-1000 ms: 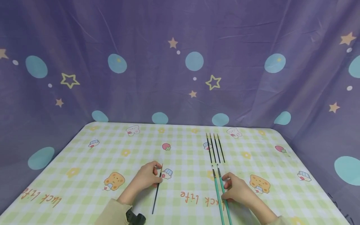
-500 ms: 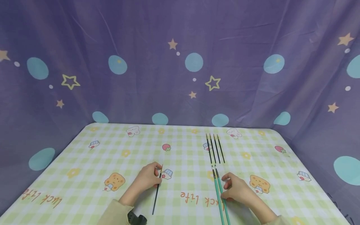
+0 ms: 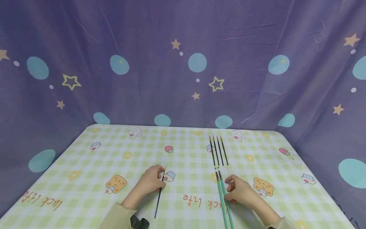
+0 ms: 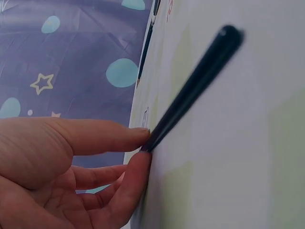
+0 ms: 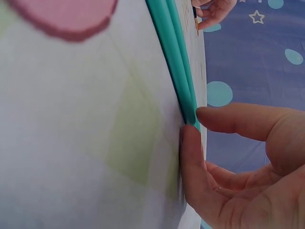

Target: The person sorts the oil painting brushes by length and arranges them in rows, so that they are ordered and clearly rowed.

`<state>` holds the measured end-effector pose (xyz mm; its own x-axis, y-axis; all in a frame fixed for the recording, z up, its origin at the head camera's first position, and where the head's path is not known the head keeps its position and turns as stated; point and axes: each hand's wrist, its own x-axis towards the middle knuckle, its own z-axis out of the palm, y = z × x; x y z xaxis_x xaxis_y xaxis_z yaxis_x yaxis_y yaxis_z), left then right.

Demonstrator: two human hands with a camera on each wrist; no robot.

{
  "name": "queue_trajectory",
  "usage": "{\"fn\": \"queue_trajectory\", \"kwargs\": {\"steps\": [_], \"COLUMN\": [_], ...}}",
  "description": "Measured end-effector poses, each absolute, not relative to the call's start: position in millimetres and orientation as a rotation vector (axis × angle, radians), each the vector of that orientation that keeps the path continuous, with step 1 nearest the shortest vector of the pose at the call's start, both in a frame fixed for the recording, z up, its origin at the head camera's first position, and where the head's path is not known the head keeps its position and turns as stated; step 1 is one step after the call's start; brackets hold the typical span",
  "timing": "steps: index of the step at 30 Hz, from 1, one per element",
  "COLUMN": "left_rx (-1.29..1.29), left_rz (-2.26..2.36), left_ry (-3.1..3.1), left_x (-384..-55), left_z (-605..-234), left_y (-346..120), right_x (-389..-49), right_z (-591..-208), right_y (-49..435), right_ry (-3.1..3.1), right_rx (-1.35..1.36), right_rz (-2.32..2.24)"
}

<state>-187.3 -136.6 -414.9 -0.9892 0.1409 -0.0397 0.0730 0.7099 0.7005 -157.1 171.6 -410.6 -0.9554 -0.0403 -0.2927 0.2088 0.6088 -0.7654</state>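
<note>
My left hand (image 3: pixel 150 180) pinches a thin black paintbrush (image 3: pixel 158 202) between thumb and finger. In the left wrist view its dark handle (image 4: pixel 195 90) slants up past the fingertips, close along the cloth. At the right, my right hand (image 3: pixel 240 191) has thumb and finger on the handle of the nearer of two teal paintbrushes (image 3: pixel 226 198). The other teal paintbrush (image 3: pixel 221 198) lies just left of it, nearly parallel. Both teal handles run side by side in the right wrist view, with the fingertips (image 5: pixel 191 138) right at them.
Several thin black paintbrushes (image 3: pixel 216 153) lie in a row beyond the teal pair, bristles away from me. A green checked tablecloth (image 3: pixel 183 162) with printed cartoons covers the table. Behind its far edge hangs a purple curtain (image 3: pixel 160 98).
The right teal paintbrush has shifted left, its tip now closer to the other teal one. My left hand and the black paintbrush have stayed nearly still.
</note>
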Motion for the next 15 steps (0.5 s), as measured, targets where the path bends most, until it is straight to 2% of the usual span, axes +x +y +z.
{"fn": "queue_trajectory", "kwargs": {"steps": [15], "left_rx": [0.183], "left_rz": [1.103], "left_ry": [2.806], "left_x": [-187.2], "left_z": [-414.3], "left_y": [-137.0], "right_x": [-164.6], "right_z": [-413.4], "right_y": [168.2], "right_ry": [2.595], "right_rx": [0.132], "right_rz": [-1.257]}}
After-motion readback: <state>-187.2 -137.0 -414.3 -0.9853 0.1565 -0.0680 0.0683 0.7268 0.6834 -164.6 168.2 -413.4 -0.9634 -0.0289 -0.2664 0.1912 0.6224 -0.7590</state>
